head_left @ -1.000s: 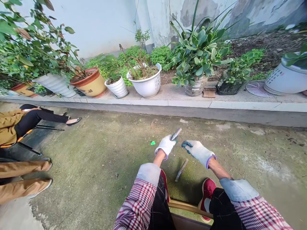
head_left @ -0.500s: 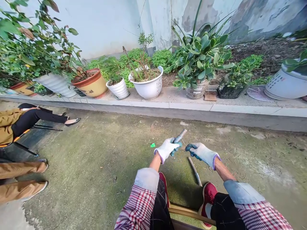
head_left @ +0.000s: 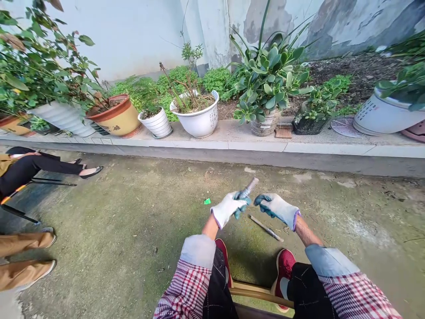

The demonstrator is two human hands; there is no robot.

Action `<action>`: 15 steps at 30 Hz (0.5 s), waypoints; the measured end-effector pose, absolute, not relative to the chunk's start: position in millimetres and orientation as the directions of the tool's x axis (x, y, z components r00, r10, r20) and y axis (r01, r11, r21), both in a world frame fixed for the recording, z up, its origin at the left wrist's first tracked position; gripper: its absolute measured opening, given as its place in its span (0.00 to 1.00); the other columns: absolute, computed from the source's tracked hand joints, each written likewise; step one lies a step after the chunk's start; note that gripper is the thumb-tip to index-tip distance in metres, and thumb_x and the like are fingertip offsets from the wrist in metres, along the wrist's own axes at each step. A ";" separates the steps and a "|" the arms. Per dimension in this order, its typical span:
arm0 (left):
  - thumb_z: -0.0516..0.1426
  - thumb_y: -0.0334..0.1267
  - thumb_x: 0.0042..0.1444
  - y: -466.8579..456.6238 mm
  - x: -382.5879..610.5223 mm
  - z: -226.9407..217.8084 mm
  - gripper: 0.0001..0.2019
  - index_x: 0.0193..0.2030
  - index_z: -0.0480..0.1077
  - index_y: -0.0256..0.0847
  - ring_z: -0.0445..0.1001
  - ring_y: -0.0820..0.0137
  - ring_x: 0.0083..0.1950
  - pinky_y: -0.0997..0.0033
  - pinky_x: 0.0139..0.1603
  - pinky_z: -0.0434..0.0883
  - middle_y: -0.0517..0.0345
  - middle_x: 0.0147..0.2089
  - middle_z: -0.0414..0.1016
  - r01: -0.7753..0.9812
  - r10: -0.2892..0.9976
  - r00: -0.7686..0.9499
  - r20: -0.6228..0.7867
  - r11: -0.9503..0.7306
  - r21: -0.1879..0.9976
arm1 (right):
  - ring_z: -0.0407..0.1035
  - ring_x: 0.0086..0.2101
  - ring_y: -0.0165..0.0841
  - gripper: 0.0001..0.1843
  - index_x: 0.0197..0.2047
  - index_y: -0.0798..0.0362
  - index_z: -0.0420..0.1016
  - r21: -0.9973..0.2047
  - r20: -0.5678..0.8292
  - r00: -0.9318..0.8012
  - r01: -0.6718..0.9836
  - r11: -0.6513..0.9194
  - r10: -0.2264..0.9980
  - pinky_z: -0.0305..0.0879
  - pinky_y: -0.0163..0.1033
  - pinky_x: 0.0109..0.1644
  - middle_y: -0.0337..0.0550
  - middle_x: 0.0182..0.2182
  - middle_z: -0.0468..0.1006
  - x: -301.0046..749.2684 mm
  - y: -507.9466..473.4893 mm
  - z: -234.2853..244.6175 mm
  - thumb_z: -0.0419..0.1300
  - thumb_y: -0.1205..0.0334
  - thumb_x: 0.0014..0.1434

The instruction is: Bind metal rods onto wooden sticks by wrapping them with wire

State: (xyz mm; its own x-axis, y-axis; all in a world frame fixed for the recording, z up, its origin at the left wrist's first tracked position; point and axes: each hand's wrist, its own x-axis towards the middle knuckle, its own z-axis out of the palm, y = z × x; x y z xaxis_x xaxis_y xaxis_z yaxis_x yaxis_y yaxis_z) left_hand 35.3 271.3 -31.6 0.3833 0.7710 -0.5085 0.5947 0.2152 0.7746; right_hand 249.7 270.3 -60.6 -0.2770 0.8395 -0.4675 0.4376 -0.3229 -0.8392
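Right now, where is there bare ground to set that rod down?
The left hand grips the rod. Bare concrete lies open to its left, short of a seated person's shoes, and to the right past the right hand. Between the red shoes, a thin stick crowds the ground; pots fill the ledge.

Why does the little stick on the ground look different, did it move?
Yes. The stick turned and ended up lying flatter, nearer the right hand, with its far end pointing away from the red shoe it earlier pointed toward.
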 end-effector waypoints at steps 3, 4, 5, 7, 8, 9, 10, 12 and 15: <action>0.56 0.39 0.62 276.4 33.6 -40.0 0.13 0.53 0.71 0.41 0.70 0.71 0.29 0.74 0.29 0.67 0.59 0.31 0.71 0.701 0.838 0.248 -0.485 0.190 0.687 | 0.62 0.20 0.28 0.14 0.36 0.53 0.79 -0.848 -0.469 -0.412 0.456 -0.268 0.781 0.58 0.33 0.22 0.37 0.23 0.74 237.7 262.7 -65.2 0.56 0.56 0.50; 0.60 0.36 0.57 274.6 35.7 -44.2 0.10 0.47 0.74 0.41 0.70 0.70 0.29 0.72 0.31 0.67 0.60 0.28 0.69 0.721 0.829 0.262 -0.494 0.171 0.671 | 0.62 0.20 0.28 0.13 0.35 0.52 0.79 -0.842 -0.467 -0.415 0.480 -0.249 0.780 0.58 0.33 0.22 0.37 0.22 0.74 238.8 262.4 -66.8 0.56 0.56 0.50; 0.63 0.32 0.52 271.5 38.9 -48.1 0.08 0.39 0.75 0.41 0.69 0.68 0.29 0.70 0.33 0.67 0.61 0.24 0.66 0.736 0.813 0.289 -0.505 0.148 0.661 | 0.61 0.20 0.28 0.12 0.33 0.52 0.79 -0.830 -0.464 -0.390 0.506 -0.235 0.795 0.58 0.34 0.23 0.37 0.22 0.74 242.7 263.6 -68.1 0.57 0.56 0.50; 0.66 0.29 0.44 263.7 46.3 -53.4 0.08 0.30 0.73 0.41 0.67 0.68 0.27 0.68 0.34 0.67 0.63 0.21 0.62 0.734 0.767 0.375 -0.521 0.098 0.672 | 0.61 0.21 0.29 0.10 0.29 0.52 0.78 -0.807 -0.439 -0.299 0.547 -0.224 0.847 0.57 0.33 0.23 0.37 0.21 0.73 256.1 269.9 -69.7 0.57 0.57 0.48; 0.67 0.29 0.43 260.2 49.2 -54.2 0.08 0.28 0.72 0.41 0.66 0.69 0.27 0.68 0.34 0.66 0.64 0.20 0.62 0.719 0.739 0.425 -0.523 0.076 0.691 | 0.61 0.22 0.29 0.11 0.28 0.52 0.78 -0.800 -0.421 -0.254 0.557 -0.225 0.871 0.57 0.34 0.24 0.38 0.21 0.72 263.6 274.0 -69.9 0.57 0.58 0.47; 0.67 0.32 0.44 257.8 50.8 -53.9 0.08 0.29 0.72 0.42 0.65 0.71 0.26 0.69 0.32 0.66 0.65 0.21 0.63 0.700 0.709 0.474 -0.523 0.058 0.712 | 0.61 0.22 0.29 0.12 0.29 0.53 0.78 -0.798 -0.412 -0.216 0.554 -0.236 0.885 0.57 0.34 0.24 0.38 0.21 0.72 270.1 277.9 -69.8 0.56 0.57 0.46; 0.67 0.35 0.46 256.7 50.9 -52.6 0.08 0.32 0.73 0.42 0.64 0.72 0.25 0.70 0.31 0.65 0.65 0.23 0.65 0.669 0.682 0.515 -0.518 0.058 0.741 | 0.60 0.22 0.29 0.13 0.31 0.53 0.78 -0.801 -0.414 -0.185 0.539 -0.261 0.891 0.56 0.34 0.23 0.38 0.21 0.71 274.6 280.9 -69.8 0.56 0.57 0.46; 0.65 0.41 0.51 258.7 47.3 -48.6 0.10 0.39 0.73 0.43 0.63 0.76 0.24 0.74 0.27 0.65 0.66 0.28 0.68 0.572 0.665 0.556 -0.499 0.129 0.810 | 0.57 0.19 0.27 0.16 0.35 0.54 0.78 -0.814 -0.443 -0.141 0.477 -0.331 0.885 0.53 0.34 0.21 0.36 0.20 0.69 274.9 283.1 -70.5 0.57 0.54 0.46; 0.60 0.44 0.58 268.9 38.4 -43.8 0.15 0.50 0.71 0.41 0.64 0.77 0.25 0.77 0.25 0.66 0.63 0.33 0.69 0.473 0.745 0.463 -0.479 0.249 0.845 | 0.56 0.17 0.26 0.17 0.36 0.54 0.77 -0.835 -0.490 -0.156 0.367 -0.410 0.858 0.52 0.33 0.20 0.35 0.20 0.69 254.2 276.3 -73.5 0.57 0.54 0.47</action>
